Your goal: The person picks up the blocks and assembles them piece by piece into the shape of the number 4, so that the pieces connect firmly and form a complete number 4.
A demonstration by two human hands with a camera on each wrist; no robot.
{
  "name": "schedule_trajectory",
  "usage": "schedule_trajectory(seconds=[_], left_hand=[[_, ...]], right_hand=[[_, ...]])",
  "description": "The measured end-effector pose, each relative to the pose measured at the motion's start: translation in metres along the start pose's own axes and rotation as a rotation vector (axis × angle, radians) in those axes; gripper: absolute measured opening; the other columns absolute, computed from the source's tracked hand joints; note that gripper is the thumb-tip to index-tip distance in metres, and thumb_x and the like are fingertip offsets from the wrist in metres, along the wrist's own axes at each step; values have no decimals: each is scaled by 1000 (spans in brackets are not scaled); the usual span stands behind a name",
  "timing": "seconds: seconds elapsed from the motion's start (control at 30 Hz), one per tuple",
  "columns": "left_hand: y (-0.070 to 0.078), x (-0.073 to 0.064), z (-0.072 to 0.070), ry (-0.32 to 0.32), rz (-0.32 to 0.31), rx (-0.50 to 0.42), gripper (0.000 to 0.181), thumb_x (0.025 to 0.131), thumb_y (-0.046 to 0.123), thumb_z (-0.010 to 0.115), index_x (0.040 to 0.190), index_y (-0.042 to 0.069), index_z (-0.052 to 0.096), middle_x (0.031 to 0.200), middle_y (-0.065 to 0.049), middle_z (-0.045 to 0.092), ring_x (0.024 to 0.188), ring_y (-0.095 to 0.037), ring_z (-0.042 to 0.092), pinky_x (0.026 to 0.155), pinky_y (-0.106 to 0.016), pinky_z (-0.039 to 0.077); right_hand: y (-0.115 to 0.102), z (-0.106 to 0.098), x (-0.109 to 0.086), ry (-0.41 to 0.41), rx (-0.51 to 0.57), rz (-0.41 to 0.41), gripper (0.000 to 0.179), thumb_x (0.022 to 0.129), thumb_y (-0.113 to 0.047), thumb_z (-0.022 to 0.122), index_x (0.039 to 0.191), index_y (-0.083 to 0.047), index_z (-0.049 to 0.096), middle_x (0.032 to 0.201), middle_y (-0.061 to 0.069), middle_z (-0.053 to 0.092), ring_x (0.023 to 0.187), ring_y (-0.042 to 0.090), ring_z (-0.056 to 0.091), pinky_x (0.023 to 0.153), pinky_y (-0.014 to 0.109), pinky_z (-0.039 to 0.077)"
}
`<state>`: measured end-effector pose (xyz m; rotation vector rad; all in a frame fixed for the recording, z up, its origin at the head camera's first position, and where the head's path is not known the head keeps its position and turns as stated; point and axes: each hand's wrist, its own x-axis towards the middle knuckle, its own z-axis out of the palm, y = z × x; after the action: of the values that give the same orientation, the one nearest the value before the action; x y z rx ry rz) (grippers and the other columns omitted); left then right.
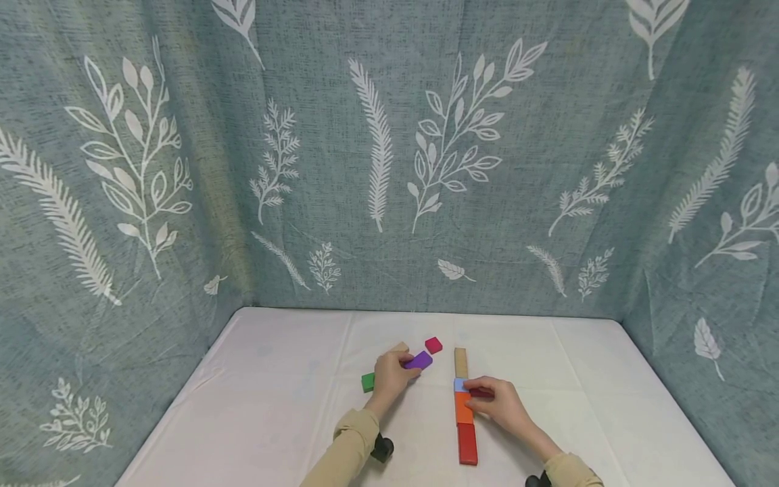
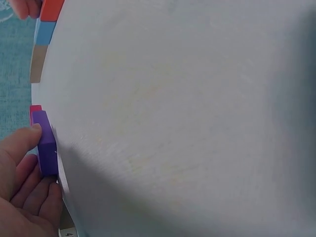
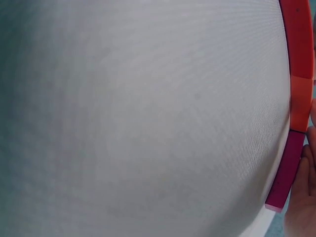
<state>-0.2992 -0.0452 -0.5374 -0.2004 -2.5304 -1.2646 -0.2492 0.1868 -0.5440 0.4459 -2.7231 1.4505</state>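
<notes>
My left hand pinches a purple block between thumb and fingers; the left wrist view shows the thumb on the top of this purple block. A maroon block lies between the thumb and fingers of my right hand, partly hidden by them. It sits at the right side of a straight row of blocks: plain wood, light blue, orange and red. In the right wrist view the maroon block appears end-on to the orange one.
A crimson block lies just beyond the purple one. Beside my left hand are a green block and a plain wood block, both partly covered. The white-covered table meets a leaf-patterned curtain at its back and sides.
</notes>
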Motion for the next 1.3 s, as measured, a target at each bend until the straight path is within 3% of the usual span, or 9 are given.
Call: schedule_trajectory(seconds=[0.2,0.63,0.8,0.97,1.23,1.3], left_hand=[[3,1,-2,-8,-28,-3,24,69,4,81,90,-3,74,87,-15,73,84,-28,69,77,-39,56],[3,-3,-5,-1,-26,-29,25,69,4,81,91,-4,73,94,-18,73,86,-30,69,78,-39,56],[4,-1,-6,-8,-4,-26,25,68,6,82,90,-3,74,89,-13,72,78,-22,66,70,-29,55],[7,4,-9,-45,4,-15,24,68,10,83,90,1,76,80,-6,70,73,-16,58,64,-21,46],[11,11,-22,-122,37,-90,23,72,11,80,93,2,75,93,-12,74,92,-28,68,79,-38,55],[11,12,-25,-138,42,-105,23,73,12,80,94,2,75,93,-12,74,90,-27,69,80,-37,56]], right_hand=[[0,1,1,-1,10,-19,30,79,-14,76,108,-6,70,108,10,70,101,26,66,87,33,54],[-1,1,0,-10,27,-32,30,79,-15,76,108,-6,70,108,10,70,102,28,66,86,33,54],[-1,1,0,-3,26,-29,30,79,-15,76,107,-6,70,108,11,70,102,28,66,87,34,54],[-2,1,-1,-1,16,-28,30,79,-15,76,107,-6,70,108,11,70,102,29,66,87,35,54],[-3,0,-1,1,0,-23,30,79,-13,76,107,-5,70,107,11,70,101,28,66,87,35,54],[-3,0,-1,1,-4,-22,30,79,-13,76,107,-5,70,108,11,70,101,28,66,86,34,54]])
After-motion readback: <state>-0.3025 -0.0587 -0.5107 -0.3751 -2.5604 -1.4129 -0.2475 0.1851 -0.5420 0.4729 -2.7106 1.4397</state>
